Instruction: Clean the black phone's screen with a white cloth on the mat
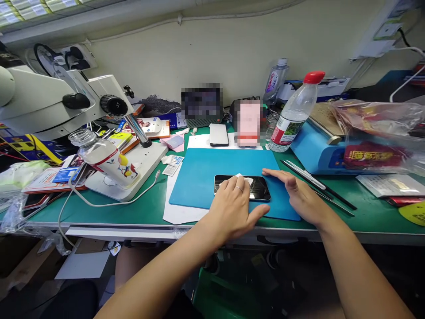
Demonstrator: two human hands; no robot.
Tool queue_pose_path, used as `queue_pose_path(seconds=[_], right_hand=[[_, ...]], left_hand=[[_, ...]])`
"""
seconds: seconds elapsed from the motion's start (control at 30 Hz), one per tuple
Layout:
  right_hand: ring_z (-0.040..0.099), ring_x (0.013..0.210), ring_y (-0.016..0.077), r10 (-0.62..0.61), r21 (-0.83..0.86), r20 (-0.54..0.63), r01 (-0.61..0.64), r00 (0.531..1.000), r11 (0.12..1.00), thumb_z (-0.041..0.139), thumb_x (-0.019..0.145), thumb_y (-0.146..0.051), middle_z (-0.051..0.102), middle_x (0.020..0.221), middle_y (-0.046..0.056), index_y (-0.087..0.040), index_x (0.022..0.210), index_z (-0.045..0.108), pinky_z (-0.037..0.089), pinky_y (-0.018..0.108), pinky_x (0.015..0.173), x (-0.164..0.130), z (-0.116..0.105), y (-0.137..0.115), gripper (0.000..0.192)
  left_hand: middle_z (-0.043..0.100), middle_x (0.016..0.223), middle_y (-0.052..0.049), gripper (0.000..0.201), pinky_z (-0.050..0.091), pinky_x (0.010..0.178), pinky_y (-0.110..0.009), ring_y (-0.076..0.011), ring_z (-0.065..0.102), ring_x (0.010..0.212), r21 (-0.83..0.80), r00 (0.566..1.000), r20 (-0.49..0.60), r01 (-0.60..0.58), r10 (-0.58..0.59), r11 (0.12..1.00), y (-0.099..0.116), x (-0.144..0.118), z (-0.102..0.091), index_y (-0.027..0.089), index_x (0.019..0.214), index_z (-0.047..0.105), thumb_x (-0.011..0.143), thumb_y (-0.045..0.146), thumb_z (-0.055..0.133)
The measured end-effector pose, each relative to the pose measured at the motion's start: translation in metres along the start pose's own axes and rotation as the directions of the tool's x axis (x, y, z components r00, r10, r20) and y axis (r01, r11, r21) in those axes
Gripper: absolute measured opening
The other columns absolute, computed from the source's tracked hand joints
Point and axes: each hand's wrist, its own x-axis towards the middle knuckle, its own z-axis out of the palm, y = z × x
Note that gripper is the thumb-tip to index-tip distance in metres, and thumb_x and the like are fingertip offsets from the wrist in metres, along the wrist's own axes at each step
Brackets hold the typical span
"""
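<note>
A smartphone (260, 189) with a dark glossy face and pale frame lies flat on a blue mat (195, 177). My left hand (234, 206) rests across its left and middle part, fingers pressing a white wipe (246, 179) against the glass. The thumb sticks out to the right, and most of the wipe is hidden beneath the fingers. Just right of the phone, my right hand (300, 195) is open over the mat's edge, fingers stretched toward the phone and holding nothing. Tweezers (312, 179) and other slim tools lie beside it.
A microscope (113, 105) and an open bottle (108, 157) stand left, with a white cable (113, 205) nearby. Behind the mat are a white phone-like slab (218, 134) and a red-capped water bottle (290, 119). A blue device (312, 153) sits right, partly under plastic bags.
</note>
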Motion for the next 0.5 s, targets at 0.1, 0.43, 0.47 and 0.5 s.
queue_pose_path(seconds=[0.1, 0.43, 0.47, 0.5], right_hand=[[0.036, 0.144, -0.006, -0.008, -0.015, -0.005, 0.007, 1.0, 1.0, -0.015, 0.064, -0.088, 0.033, 0.142, -0.014, -0.045, 0.139, 0.044, 0.02, 0.039, 0.143, 0.0, 0.0, -0.002, 0.105], [0.034, 0.146, -0.0045, -0.008, -0.007, 0.004, 0.008, 1.0, 1.0, -0.016, 0.06, -0.09, 0.032, 0.143, -0.013, -0.044, 0.14, 0.044, 0.02, 0.038, 0.143, -0.001, 0.0, -0.004, 0.11], [0.035, 0.145, -0.0051, -0.011, -0.004, 0.004, 0.011, 1.0, 1.0, -0.016, 0.06, -0.09, 0.033, 0.143, -0.013, -0.045, 0.14, 0.043, 0.02, 0.037, 0.143, -0.001, 0.0, -0.003, 0.11], [0.035, 0.144, -0.0058, -0.013, 0.0, 0.005, 0.013, 1.0, 1.0, -0.016, 0.06, -0.09, 0.033, 0.143, -0.013, -0.045, 0.141, 0.042, 0.021, 0.037, 0.143, -0.001, 0.0, -0.003, 0.109]], left_hand=[[0.051, 0.138, -0.016, 0.077, 0.036, 0.11, -0.043, -0.0285, 0.043, 0.127, -0.022, 0.999, 0.034, 0.032, -0.032, 0.999, -0.001, 0.02, -0.002, 0.005, 0.14, 0.054, 0.103, 0.066, 0.025], [0.047, 0.146, -0.02, 0.079, 0.032, 0.114, -0.044, -0.0305, 0.038, 0.136, 0.008, 0.997, -0.078, -0.015, 0.016, 1.0, -0.005, -0.022, 0.003, 0.001, 0.146, 0.048, 0.105, 0.062, 0.019], [0.047, 0.146, -0.02, 0.079, 0.032, 0.114, -0.044, -0.0305, 0.038, 0.136, 0.015, 0.997, -0.081, -0.015, 0.016, 1.0, -0.005, -0.021, 0.004, 0.001, 0.146, 0.049, 0.105, 0.061, 0.018], [0.047, 0.146, -0.019, 0.079, 0.032, 0.113, -0.044, -0.0305, 0.038, 0.136, 0.018, 0.997, -0.076, -0.011, 0.013, 1.0, -0.006, -0.017, 0.004, 0.001, 0.145, 0.05, 0.105, 0.061, 0.018]])
